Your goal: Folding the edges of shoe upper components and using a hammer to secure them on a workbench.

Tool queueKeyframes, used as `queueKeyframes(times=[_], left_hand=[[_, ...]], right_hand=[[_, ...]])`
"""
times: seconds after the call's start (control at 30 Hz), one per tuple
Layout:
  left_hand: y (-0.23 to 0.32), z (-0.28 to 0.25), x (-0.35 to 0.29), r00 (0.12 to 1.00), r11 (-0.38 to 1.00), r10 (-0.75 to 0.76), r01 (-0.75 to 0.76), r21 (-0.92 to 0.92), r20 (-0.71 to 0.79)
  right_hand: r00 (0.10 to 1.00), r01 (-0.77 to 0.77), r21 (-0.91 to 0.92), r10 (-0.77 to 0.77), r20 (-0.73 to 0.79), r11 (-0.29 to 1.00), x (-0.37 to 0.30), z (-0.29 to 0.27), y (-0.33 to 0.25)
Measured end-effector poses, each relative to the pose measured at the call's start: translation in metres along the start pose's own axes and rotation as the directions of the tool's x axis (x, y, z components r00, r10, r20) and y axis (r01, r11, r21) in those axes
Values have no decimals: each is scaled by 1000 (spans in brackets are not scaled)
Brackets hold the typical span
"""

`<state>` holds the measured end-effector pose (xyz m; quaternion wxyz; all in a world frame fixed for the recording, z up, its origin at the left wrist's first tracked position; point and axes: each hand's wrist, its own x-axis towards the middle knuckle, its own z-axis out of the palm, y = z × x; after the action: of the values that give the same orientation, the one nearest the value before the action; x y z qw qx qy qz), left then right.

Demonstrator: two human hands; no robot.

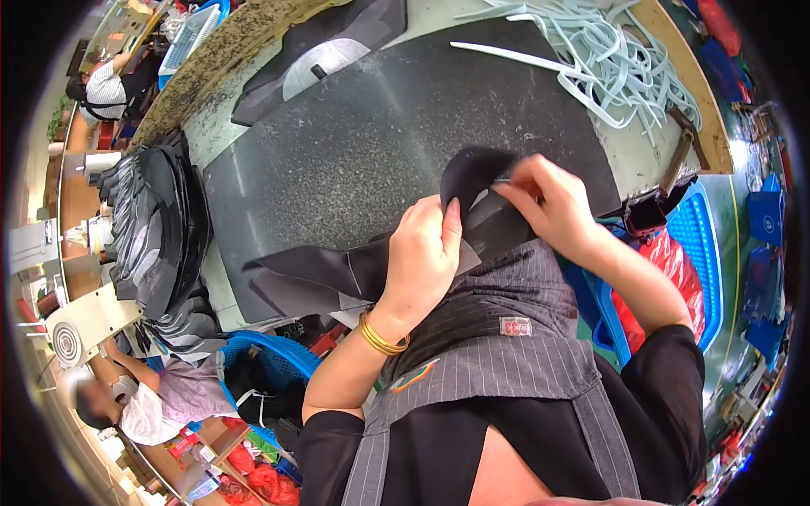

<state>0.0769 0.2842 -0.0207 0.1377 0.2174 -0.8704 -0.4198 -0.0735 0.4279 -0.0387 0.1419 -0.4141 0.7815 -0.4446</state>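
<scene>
A dark, floppy cut piece of sheet material (350, 268) lies along the near edge of the black work board, its right end lifted and folded over. My left hand (426, 253) grips the lifted end, thumb pressed on top of it. Close beside it, my right hand (544, 198) is closed in a pinch at the curled-up edge. Something small and pale shows at those fingertips, too small to name. The underside of the piece is hidden by my hands.
Pale blue strips (603, 59) lie tangled at the far right, near a hammer-like tool (679, 152). Stacked dark pieces (164, 228) stand left of the board (380, 126). Another cut piece (325, 55) lies at the back. Blue baskets (704, 253) flank me. Two people sit at left.
</scene>
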Motion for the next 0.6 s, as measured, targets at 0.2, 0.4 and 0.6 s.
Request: queueKeyframes(times=[0.2,0.4,0.6], left_hand=[[3,-8,4,987,989,-142,144,-30,80],[-3,7,-12,918,901,393,-395,178,49],[-3,20,-22,833,637,520,-525,565,188]], right_hand=[[887,461,-285,-435,153,840,-29,14,-8],[928,366,-278,-326,180,888,-23,8,-8],[890,-449,610,388,239,653,14,-18,-1]])
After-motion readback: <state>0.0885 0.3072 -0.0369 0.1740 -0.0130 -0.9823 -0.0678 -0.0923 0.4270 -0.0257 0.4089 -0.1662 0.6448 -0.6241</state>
